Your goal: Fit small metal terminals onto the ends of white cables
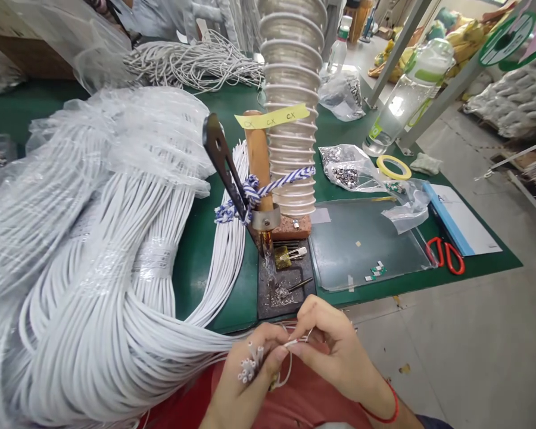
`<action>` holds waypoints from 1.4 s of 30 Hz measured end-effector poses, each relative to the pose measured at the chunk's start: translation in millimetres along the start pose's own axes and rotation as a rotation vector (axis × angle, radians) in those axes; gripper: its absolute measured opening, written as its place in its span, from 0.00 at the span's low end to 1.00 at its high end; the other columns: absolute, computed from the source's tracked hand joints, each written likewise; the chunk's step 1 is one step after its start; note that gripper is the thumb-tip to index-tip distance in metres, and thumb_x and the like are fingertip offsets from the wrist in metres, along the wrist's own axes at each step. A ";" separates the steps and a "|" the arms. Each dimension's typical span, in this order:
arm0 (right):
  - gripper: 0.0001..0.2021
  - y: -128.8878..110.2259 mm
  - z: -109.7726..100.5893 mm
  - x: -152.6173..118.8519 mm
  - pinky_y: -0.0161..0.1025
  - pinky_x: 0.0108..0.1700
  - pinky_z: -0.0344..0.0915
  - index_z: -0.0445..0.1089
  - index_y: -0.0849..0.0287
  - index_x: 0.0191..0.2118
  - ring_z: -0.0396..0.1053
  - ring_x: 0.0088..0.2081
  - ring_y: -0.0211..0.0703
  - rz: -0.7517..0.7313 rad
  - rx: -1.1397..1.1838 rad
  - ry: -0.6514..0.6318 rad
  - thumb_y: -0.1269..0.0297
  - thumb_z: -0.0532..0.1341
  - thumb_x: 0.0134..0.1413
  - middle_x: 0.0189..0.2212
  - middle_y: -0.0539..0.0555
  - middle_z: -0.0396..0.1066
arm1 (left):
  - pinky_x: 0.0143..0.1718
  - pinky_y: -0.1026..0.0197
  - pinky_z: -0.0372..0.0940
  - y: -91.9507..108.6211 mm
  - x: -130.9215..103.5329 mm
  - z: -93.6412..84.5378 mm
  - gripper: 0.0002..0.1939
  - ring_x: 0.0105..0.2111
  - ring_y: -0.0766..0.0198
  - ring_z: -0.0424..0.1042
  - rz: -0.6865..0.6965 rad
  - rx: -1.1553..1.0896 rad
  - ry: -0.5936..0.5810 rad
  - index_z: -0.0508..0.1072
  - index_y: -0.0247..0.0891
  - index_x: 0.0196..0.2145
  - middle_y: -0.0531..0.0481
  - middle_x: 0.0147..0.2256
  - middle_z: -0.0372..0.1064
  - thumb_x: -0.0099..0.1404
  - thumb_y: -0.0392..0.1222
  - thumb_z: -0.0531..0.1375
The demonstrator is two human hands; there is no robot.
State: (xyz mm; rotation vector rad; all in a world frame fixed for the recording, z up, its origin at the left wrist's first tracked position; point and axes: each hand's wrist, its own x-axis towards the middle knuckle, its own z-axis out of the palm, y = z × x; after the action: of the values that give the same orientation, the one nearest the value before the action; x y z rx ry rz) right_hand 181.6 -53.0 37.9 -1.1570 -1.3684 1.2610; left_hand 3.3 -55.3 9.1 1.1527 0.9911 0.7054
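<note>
Near the front edge of the bench, my left hand point(252, 372) is closed round a bunch of white cables point(249, 370), their cut ends poking out past the fingers. Between its thumb and forefinger it also pinches one white cable point(290, 343) that points right. My right hand point(330, 348) pinches the end of that cable, where thin bare strands or fine wires point(309, 335) stick out. The fingertips of both hands almost meet there. Just beyond them, a soldering iron with a wooden handle point(258, 156) is fixed upright over a dark metal tray point(279, 307).
Large bundles of white cable point(93, 357) fill the left side. A ribbed exhaust hose point(290, 77) hangs over the iron. To the right lie a clear plastic tray point(339, 238) with small circuit boards point(376, 271), red-handled scissors point(451, 257), yellow tape point(393, 167) and a water bottle point(402, 101).
</note>
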 end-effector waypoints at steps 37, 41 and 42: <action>0.06 -13.9 -157.0 19.8 0.44 0.39 0.64 0.71 0.55 0.34 0.68 0.39 0.52 0.212 -0.990 0.131 0.68 0.58 0.61 0.34 0.55 0.70 | 0.34 0.74 0.71 14.5 40.5 -36.3 0.10 0.32 0.66 0.81 0.449 0.370 0.064 0.83 0.47 0.34 0.53 0.36 0.79 0.63 0.33 0.64; 0.08 -9.7 -172.3 24.3 0.43 0.34 0.63 0.68 0.54 0.29 0.67 0.36 0.51 0.252 -0.991 0.038 0.66 0.58 0.61 0.31 0.54 0.69 | 0.32 0.74 0.71 15.8 41.7 -36.3 0.10 0.31 0.66 0.81 0.439 0.386 0.047 0.82 0.47 0.34 0.53 0.36 0.79 0.62 0.33 0.64; 0.09 -9.4 -171.7 24.4 0.42 0.34 0.62 0.68 0.54 0.28 0.67 0.35 0.51 0.248 -0.982 0.050 0.65 0.58 0.61 0.31 0.54 0.69 | 0.31 0.74 0.71 16.0 41.7 -35.7 0.09 0.30 0.66 0.81 0.435 0.378 0.058 0.82 0.46 0.32 0.53 0.35 0.78 0.62 0.33 0.64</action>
State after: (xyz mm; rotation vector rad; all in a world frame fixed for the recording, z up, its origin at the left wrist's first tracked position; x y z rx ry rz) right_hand 347.4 -5.4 57.8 -2.0432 -1.9135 0.6655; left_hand -11.2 0.0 9.9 1.7181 0.9553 0.9223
